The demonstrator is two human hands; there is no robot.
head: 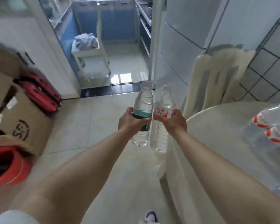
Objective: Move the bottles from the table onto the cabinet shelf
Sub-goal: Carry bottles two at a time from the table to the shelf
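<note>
I am looking down past both forearms at a tiled floor, with the round pale table at my right and stacked cardboard boxes at my left. No cabinet shelf is showing from here that I can be sure of, so I am judging the carry as under way, not the placing.

On the table, two more bottles with red-and-white labels are lying on their sides, blurred, waiting for a later trip.

I am carrying two bottles upright in front of me, clear of the table and touching side by side. My left hand is wrapping its fingers around the green-labelled bottle at the label band. My right hand is curling round the red-labelled bottle at its label too.

Both are looking full of clear water, caps on, so I am expecting real weight, thin plastic walls that dent under a hard squeeze, and a smooth surface that could slip. The label band at mid-body seems the steadiest place to hold.
</note>
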